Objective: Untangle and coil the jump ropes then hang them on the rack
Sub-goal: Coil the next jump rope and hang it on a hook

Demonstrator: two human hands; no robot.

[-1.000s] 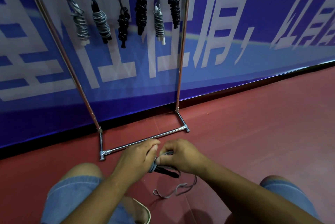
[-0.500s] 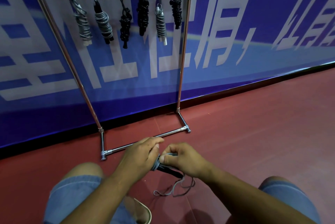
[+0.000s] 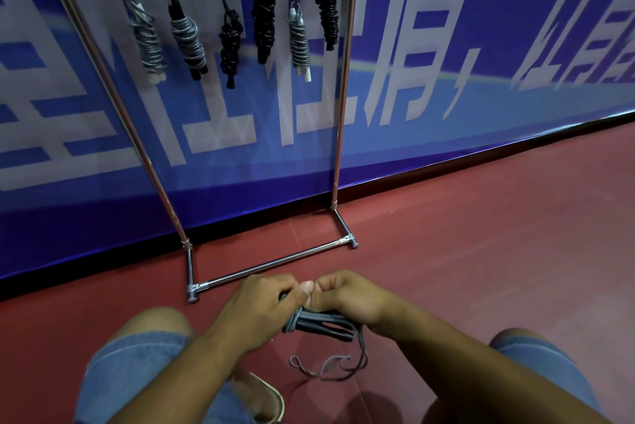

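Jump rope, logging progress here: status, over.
Left hand, right hand gripping jump rope. Loose cord lies on floor. Six ropes hung on rack. Nothing blocking.

Single head-worn wide-angle view, pitched forward and down toward the rack [image 3: 275, 263].
Lens sits on the near side of the rack, facing the blue banner [image 3: 481, 135] behind it; the rack's top lies at the upper frame edge. Closest to the lens, just short of the rack's base bar, are the left grip [image 3: 264, 307], right grip [image 3: 350, 300] and the jump rope [image 3: 319, 320] they hold.
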